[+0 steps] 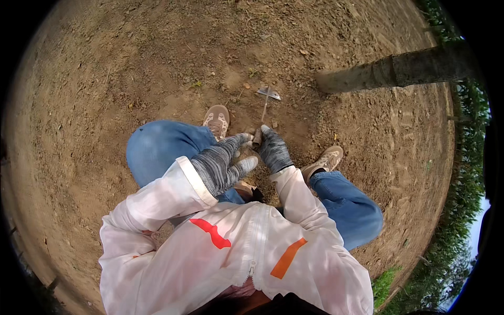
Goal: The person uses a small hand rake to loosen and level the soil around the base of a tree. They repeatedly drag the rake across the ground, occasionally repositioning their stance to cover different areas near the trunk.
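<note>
My right hand (274,150), in a grey knit glove with pale fingertips, grips the brown handle (257,138) of a small hand hoe. The hoe's thin shaft (265,108) runs away from me to a flat metal blade (269,93) at the soil. My left hand (224,163), gloved alike, is beside the handle's near end. Its thumb and fingers are spread, and the fingertips come close to the handle; whether they touch it is unclear. Both hands are low between my bent legs, over bare brown soil (291,126).
A tree trunk (362,76) rises from the soil at the upper right. My shoes (217,119) rest on the ground to either side of the hoe. Small clods and a few dry leaves (247,85) lie around the blade. Green plants (464,165) line the far right edge.
</note>
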